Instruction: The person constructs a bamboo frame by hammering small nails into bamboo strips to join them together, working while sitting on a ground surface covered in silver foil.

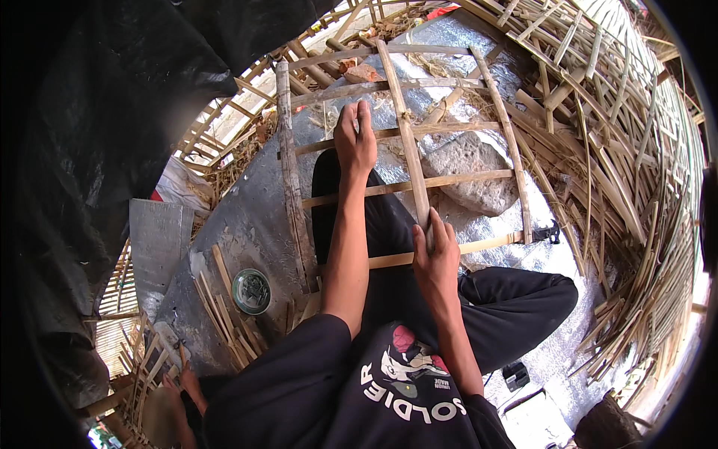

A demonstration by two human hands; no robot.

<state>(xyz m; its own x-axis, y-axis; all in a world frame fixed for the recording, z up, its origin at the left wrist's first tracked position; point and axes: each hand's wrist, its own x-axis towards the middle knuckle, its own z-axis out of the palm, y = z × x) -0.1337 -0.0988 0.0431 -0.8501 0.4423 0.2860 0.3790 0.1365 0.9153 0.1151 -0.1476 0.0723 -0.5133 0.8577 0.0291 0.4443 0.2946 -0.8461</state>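
Over my lap lies a bamboo frame (408, 161), a lattice of three long bars with several slats across them. My left hand (354, 141) is over one of its cross slats, between the left and middle bars. Its fingers are curled together; whether they grip the slat is hidden. Closed around the near end of the middle bar is my right hand (437, 251). At the frame's near right corner, a black hammer head (546, 233) shows beside the end of the nearest slat.
A large grey stone (471, 173) sits beneath the frame's right side. Bundled bamboo strips (628, 202) pile up along the right. To the left are a round glass dish (251, 291), loose sticks (224, 318) and a grey board (160, 239). Another person's hand (192, 389) shows at lower left.
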